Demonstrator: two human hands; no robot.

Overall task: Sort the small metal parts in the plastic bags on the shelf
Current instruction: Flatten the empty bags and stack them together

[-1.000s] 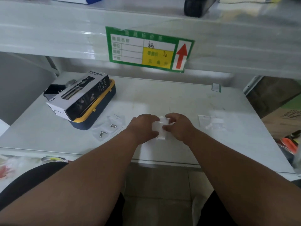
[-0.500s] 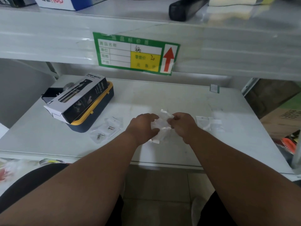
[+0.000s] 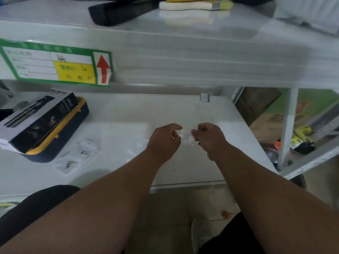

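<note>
A clear plastic bag (image 3: 186, 136) (blurred) seemingly stretches between the pinching left hand (image 3: 163, 142) and right hand (image 3: 209, 139).

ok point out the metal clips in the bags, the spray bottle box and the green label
metal clips (image 3: 83, 152): head view, on the upper clip
spray bottle box (image 3: 39, 117): head view, on its top face
green label (image 3: 55, 64): head view, on its middle

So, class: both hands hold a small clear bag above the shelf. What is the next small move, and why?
Probably set the clear bag down on the shelf: the left hand and right hand pinch it between them, lifted, while two bagged metal parts already lie to the left.
</note>
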